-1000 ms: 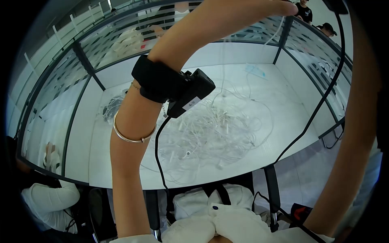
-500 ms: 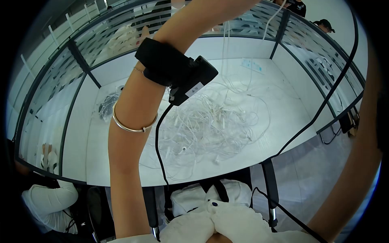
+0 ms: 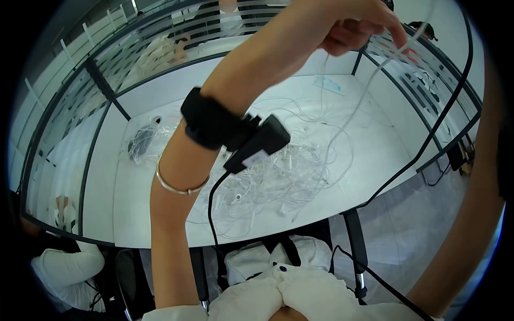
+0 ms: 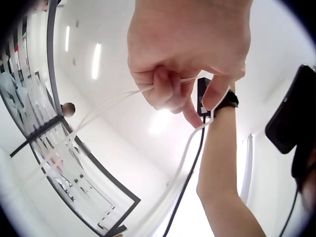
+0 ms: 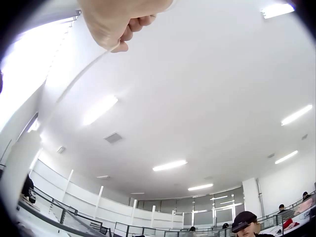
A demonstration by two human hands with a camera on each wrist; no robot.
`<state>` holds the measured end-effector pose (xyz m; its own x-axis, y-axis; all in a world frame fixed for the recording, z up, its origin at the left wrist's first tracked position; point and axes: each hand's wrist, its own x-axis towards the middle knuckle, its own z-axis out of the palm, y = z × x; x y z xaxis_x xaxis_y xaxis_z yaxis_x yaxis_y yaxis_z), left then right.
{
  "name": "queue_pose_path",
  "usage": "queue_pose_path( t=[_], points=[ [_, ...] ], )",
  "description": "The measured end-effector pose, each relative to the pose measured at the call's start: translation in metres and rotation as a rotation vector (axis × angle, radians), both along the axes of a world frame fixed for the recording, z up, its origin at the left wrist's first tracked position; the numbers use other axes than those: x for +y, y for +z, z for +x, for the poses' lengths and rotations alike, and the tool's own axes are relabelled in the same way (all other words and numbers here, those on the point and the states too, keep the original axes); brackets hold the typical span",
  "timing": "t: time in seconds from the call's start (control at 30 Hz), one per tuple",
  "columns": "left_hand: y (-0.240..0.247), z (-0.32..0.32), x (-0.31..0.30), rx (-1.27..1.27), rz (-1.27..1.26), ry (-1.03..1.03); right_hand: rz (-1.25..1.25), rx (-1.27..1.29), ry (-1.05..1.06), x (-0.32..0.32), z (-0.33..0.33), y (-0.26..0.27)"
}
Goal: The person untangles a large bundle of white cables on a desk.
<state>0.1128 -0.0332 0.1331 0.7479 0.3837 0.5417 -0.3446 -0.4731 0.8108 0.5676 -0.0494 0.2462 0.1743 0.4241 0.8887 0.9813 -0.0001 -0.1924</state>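
Note:
My left hand (image 3: 364, 29) is raised over the far right of the table, its curled fingers gripping a thin white cable (image 3: 369, 80). In the left wrist view, that hand (image 4: 187, 44) has strands of white cable (image 4: 106, 103) running out of its fist. My right hand (image 5: 131, 22) is held high, fingers curled round a white cable (image 5: 81, 74) that trails down. The head view shows only the right forearm. Below, a tangled heap of white cables (image 3: 273, 184) with small pale ends spreads across the white table (image 3: 134, 214).
A clear bag with something dark (image 3: 142, 142) lies at the table's left. A pale blue packet (image 3: 329, 84) is at the back. Glass-topped partitions (image 3: 104, 88) surround the table. A black cord (image 3: 407, 168) hangs on the right. Other people sit beyond the partitions.
My left hand first left the top of the head view, then came back lower with its curled fingers showing. The white cable strands shifted right with it.

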Motion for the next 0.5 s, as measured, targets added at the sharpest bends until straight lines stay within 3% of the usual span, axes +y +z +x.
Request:
queue_pose_path(
  t=[0.1,0.37,0.5],
  points=[
    [-0.008,-0.001,-0.007,-0.041,0.043,-0.065,-0.01,0.008,-0.004,-0.002,0.002,-0.002],
    [-0.03,0.012,-0.004,0.116,0.208,0.078,-0.034,0.006,-0.018,-0.004,-0.003,-0.002],
    [-0.041,0.017,-0.003,-0.027,0.15,0.126,-0.044,0.0,-0.025,-0.007,0.007,0.0]
  ],
)
